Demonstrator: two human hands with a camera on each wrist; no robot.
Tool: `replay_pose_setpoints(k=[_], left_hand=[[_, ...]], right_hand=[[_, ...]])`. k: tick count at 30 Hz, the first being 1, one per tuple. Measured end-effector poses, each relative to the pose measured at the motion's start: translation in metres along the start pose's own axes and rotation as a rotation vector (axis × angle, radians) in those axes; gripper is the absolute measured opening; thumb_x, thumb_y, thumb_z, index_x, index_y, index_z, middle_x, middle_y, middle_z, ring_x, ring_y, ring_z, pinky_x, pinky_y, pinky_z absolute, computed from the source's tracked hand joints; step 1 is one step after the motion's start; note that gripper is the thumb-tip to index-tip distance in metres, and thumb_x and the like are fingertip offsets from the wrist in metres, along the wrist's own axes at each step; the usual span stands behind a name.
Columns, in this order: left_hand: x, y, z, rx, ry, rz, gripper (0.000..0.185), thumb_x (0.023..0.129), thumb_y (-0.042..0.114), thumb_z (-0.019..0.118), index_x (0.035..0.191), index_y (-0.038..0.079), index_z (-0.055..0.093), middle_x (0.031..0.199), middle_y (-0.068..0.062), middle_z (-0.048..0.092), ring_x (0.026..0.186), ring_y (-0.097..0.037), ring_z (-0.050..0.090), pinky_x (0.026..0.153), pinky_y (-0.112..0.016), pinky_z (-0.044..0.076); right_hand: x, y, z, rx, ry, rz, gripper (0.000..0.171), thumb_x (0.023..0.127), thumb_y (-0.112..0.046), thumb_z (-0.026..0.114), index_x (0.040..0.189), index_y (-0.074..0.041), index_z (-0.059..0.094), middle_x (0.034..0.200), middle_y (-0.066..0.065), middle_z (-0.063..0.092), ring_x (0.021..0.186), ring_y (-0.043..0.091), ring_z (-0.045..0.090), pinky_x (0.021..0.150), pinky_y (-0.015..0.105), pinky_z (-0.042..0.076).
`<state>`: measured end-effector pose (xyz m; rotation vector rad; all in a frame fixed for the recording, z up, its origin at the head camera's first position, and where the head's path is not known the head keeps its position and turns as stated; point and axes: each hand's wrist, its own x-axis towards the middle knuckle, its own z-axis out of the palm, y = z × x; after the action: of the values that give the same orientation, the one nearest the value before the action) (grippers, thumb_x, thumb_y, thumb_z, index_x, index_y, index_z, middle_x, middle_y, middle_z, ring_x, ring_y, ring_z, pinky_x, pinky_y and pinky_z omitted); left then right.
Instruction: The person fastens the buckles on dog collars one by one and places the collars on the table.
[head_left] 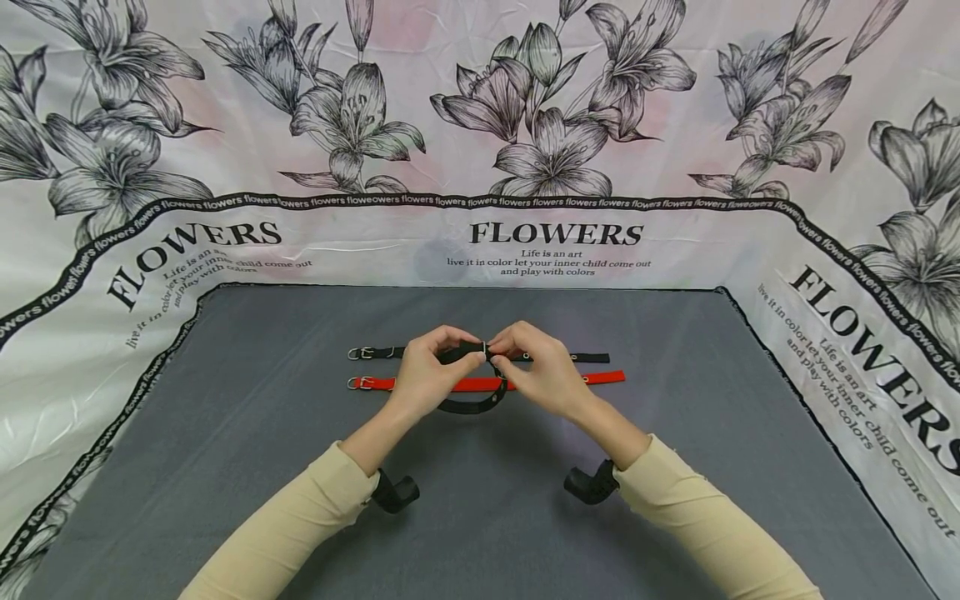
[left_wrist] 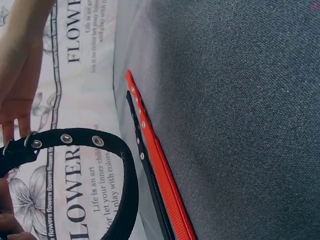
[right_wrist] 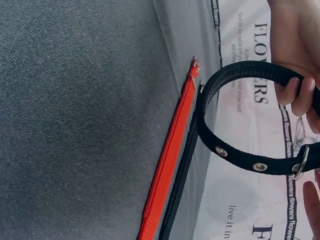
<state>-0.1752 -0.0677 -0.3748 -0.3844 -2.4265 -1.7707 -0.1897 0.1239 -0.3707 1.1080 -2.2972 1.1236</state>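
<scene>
Pinching a looped black woven collar with metal eyelets (head_left: 472, 406) at its top, the left hand (head_left: 427, 375) and the right hand (head_left: 542, 371) meet above the middle of the grey felt-like mat (head_left: 225, 433), fingertips curled tight on the strap near its small silver buckle ring (right_wrist: 299, 167). The loop hangs down from the fingers toward the person, raised off the mat, its lower curve crossing in front of a flat red webbing strap (head_left: 487, 382) that lies straight on the mat. Just beyond the red strap, parallel and close beside it, lies a flat black webbing strap (head_left: 585, 357), also stretched out left to right, with metal buckles at the left ends of both. Both wrist views show the black loop held in the air with three eyelets in a row near the ring. Cream long sleeves (head_left: 300, 517) cover both forearms. A white cloth printed with grey lilies and the word FLOWERS (head_left: 555, 234) surrounds the mat.
</scene>
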Motion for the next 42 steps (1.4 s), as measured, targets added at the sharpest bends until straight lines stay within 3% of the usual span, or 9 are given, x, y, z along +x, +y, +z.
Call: replay_pose_setpoints(k=[8, 14, 24, 36, 42], left_hand=[[0.001, -0.003, -0.004, -0.034, 0.022, 0.019, 0.016, 0.082, 0.025, 0.070, 0.097, 0.020, 0.067, 0.093, 0.001, 0.065, 0.088, -0.013, 0.058, 0.072, -0.033, 0.049], [0.001, 0.000, -0.008, -0.094, 0.034, -0.001, 0.018, 0.083, 0.022, 0.070, 0.100, 0.016, 0.066, 0.091, -0.003, 0.063, 0.086, -0.016, 0.058, 0.077, -0.033, 0.049], [0.005, 0.002, -0.012, -0.222, 0.069, -0.100, 0.022, 0.084, 0.015, 0.069, 0.104, 0.007, 0.064, 0.098, -0.010, 0.062, 0.088, -0.018, 0.056, 0.080, -0.028, 0.051], [0.005, -0.004, -0.016, -0.251, 0.084, -0.084, 0.026, 0.085, 0.025, 0.068, 0.106, 0.012, 0.063, 0.097, -0.007, 0.061, 0.088, -0.017, 0.058, 0.081, -0.030, 0.050], [0.002, -0.007, -0.023, -0.226, 0.034, -0.060, 0.026, 0.087, 0.023, 0.065, 0.109, 0.010, 0.061, 0.093, -0.008, 0.062, 0.078, -0.014, 0.061, 0.076, -0.036, 0.053]], right_hand=[[-0.006, 0.003, 0.003, 0.125, -0.021, 0.084, 0.028, 0.086, -0.006, 0.063, 0.114, -0.010, 0.058, 0.110, 0.006, 0.057, 0.100, 0.019, 0.059, 0.079, 0.033, 0.053], [-0.011, 0.006, 0.006, 0.123, -0.043, 0.207, 0.040, 0.086, -0.008, 0.064, 0.124, -0.013, 0.053, 0.116, 0.004, 0.056, 0.100, 0.016, 0.058, 0.077, 0.028, 0.053], [-0.017, 0.012, 0.012, 0.133, -0.056, 0.350, 0.037, 0.086, -0.013, 0.065, 0.121, -0.012, 0.054, 0.105, 0.007, 0.062, 0.090, 0.018, 0.064, 0.072, 0.028, 0.054], [-0.019, 0.011, 0.016, 0.163, -0.038, 0.405, 0.025, 0.086, -0.012, 0.065, 0.109, -0.010, 0.058, 0.095, 0.005, 0.065, 0.086, 0.017, 0.064, 0.071, 0.023, 0.054], [-0.019, 0.012, 0.016, 0.183, -0.041, 0.403, 0.025, 0.086, -0.014, 0.065, 0.110, -0.009, 0.059, 0.093, 0.006, 0.065, 0.085, 0.018, 0.064, 0.071, 0.031, 0.054]])
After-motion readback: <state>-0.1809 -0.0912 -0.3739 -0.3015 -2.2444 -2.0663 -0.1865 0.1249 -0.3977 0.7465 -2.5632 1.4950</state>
